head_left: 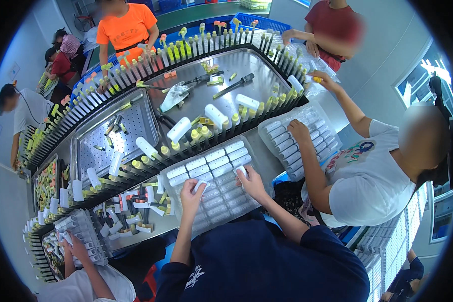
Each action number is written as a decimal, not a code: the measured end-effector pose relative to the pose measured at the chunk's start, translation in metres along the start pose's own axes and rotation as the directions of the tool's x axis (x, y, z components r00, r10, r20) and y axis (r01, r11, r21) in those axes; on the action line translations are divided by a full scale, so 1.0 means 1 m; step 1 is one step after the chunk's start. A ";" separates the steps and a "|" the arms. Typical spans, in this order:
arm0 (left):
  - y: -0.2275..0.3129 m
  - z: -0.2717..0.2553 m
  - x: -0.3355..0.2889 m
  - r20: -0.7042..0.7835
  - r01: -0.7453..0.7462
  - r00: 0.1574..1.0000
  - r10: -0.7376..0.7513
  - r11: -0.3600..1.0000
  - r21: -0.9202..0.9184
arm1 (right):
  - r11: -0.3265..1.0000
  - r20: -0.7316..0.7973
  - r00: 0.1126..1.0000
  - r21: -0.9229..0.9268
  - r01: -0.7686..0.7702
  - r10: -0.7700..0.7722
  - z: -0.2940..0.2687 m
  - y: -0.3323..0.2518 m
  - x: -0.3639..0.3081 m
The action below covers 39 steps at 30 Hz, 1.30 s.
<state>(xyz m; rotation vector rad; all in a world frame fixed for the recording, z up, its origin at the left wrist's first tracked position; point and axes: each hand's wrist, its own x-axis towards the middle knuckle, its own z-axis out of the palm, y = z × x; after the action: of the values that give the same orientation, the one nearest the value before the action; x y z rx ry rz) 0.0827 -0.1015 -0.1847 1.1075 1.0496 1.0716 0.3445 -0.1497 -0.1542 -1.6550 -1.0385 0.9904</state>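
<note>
My left hand (190, 195) is closed around a small white plastic casing (200, 186) over the left part of a clear plastic tray (214, 207). Over the tray's right part, my right hand (252, 182) grips another white casing (242, 171) between thumb and fingers. Rounded, oblong white casings (217, 162) fill the far rows of the tray in two columns. Toward my body the slots show only clear plastic. The hands cover some of the middle slots.
Past the tray runs a black rack (186, 150) of upright yellow-tipped pegs, some bearing white casings (179, 129). Loose casings and parts lie in a pile (131, 211) to the left. A co-worker (377, 166) handles another filled tray (312, 141) at the right; others work around the table.
</note>
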 end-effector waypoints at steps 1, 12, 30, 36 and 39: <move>0.004 0.002 0.000 -0.054 0.028 0.998 -0.026 0.998 0.047 | 1.000 0.002 1.000 -0.003 0.002 -0.002 0.000 0.000 0.001; 0.189 0.131 0.048 0.147 -0.566 0.822 0.550 0.761 0.317 | 0.986 0.014 0.991 -0.101 0.131 -0.130 0.016 -0.036 -0.063; 0.172 0.141 0.178 0.246 -0.325 0.867 0.433 0.120 0.938 | 0.993 -0.144 0.989 -0.121 0.011 -0.029 -0.021 -0.011 -0.094; 0.177 0.083 0.153 0.221 -0.344 0.805 0.551 0.129 0.930 | 0.994 -0.081 0.995 -0.102 0.042 -0.050 -0.007 -0.023 -0.080; 0.159 0.058 0.118 0.267 -0.490 0.501 0.824 0.015 0.872 | 0.992 -0.059 0.997 -0.117 0.050 -0.057 -0.002 -0.022 -0.074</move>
<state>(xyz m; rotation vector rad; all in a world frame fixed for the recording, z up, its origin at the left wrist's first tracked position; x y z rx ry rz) 0.1406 0.0246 -0.0313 2.6645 1.4469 1.5202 0.3184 -0.2142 -0.1208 -1.7313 -1.1103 0.8532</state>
